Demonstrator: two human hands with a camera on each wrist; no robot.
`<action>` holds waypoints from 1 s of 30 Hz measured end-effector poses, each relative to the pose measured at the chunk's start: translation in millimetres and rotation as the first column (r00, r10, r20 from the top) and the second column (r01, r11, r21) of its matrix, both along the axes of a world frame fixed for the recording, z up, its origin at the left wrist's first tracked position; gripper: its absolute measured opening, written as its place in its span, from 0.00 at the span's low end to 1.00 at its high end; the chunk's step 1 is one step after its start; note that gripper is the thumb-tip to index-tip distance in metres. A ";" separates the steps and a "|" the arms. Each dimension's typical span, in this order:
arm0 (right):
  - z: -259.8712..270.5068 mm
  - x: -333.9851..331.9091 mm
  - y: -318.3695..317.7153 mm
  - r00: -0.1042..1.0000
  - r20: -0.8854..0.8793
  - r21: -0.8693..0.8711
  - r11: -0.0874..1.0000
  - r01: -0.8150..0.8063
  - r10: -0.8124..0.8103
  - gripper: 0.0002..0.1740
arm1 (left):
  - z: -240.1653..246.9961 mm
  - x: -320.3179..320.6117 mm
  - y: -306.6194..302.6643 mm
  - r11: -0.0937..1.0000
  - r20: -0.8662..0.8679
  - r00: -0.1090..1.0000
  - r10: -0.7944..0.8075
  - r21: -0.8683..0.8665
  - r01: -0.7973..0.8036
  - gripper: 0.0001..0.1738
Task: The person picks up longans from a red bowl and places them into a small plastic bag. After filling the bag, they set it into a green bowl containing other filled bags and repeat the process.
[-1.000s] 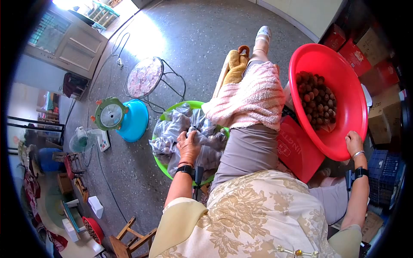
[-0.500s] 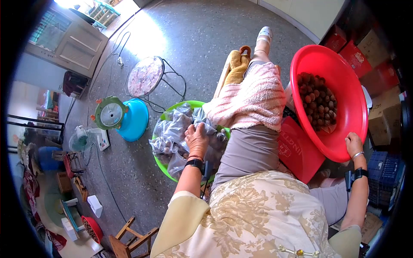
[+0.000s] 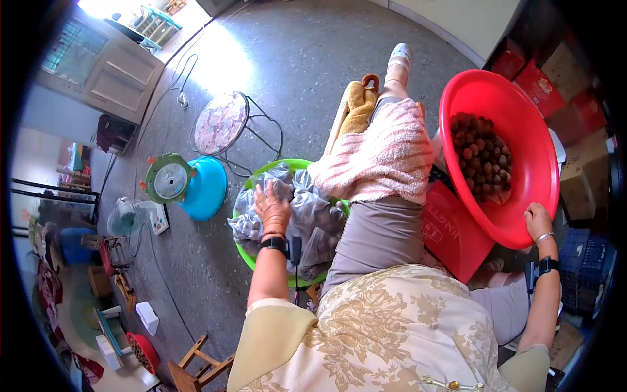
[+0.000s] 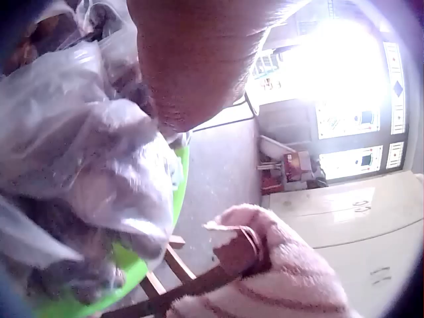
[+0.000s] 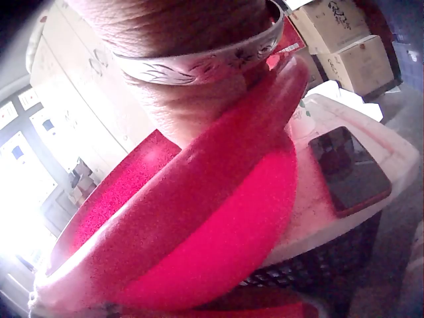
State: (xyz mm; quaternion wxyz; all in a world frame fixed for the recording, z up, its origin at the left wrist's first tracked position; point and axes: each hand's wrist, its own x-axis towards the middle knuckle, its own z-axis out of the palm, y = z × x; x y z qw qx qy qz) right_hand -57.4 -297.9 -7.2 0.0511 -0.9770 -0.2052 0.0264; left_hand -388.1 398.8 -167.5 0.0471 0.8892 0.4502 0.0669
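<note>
My left hand (image 3: 272,210) lies over clear plastic bags (image 3: 316,208) of dark, roundish contents, its fingers spread loosely on them. The bags fill a green basin (image 3: 294,163) beside my leg. In the left wrist view, the crumpled bags (image 4: 79,146) bulge over the green rim, below the hand's edge. My right hand (image 3: 538,221) grips the near rim of a tilted red basin (image 3: 532,150). Brown, round, nut-like things (image 3: 480,157) are heaped inside it. The right wrist view shows the red rim (image 5: 199,165) beneath the braceleted wrist; the fingers are hidden there.
A pink striped towel (image 3: 379,153) drapes over my knee. Left of the green basin stand a round stool (image 3: 222,123) and a dial scale (image 3: 170,179) with a blue base. A red box (image 3: 450,232) lies under the red basin. A phone (image 5: 350,171) rests on a white lid.
My left hand shifted right across the bags, then back to the left and farther forward, its fingers now more spread. My right hand has stayed on the red basin's rim.
</note>
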 end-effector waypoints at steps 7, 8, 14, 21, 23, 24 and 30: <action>-2.1 -0.5 0.9 1.000 0.013 0.000 1.000 -0.025 0.025 0.06 | 10.3 22.5 21.9 0.972 -0.214 0.977 0.002 -0.228 -0.053 0.52; -1.6 -1.0 2.8 1.000 0.002 0.000 1.000 -0.014 0.014 0.06 | 8.4 22.4 20.8 0.983 -0.173 0.985 0.008 -0.181 -0.040 0.49; -3.3 0.0 2.8 1.000 -0.018 0.007 1.000 -0.004 0.004 0.06 | 3.9 12.2 29.6 0.941 0.146 0.987 0.069 -0.339 -0.015 0.42; -1.4 -0.8 4.9 1.000 -0.004 -0.033 0.999 -0.011 0.011 0.06 | -58.4 22.9 48.2 0.954 0.237 0.970 -0.048 -0.277 0.114 0.44; -5.6 1.8 5.6 1.000 -0.013 -0.026 1.000 -0.011 0.011 0.06 | -61.0 29.9 38.9 0.939 0.040 0.999 0.016 -0.344 -0.001 0.50; -8.2 2.3 2.5 1.000 -0.022 -0.019 1.000 -0.008 0.007 0.06 | -59.1 30.1 37.7 0.940 0.039 0.999 -0.009 -0.341 0.021 0.50; -17.3 7.2 -7.2 0.999 -0.044 0.062 0.998 -0.021 0.024 0.05 | -6.1 6.3 23.3 0.948 0.155 0.974 -0.168 -0.244 0.203 0.41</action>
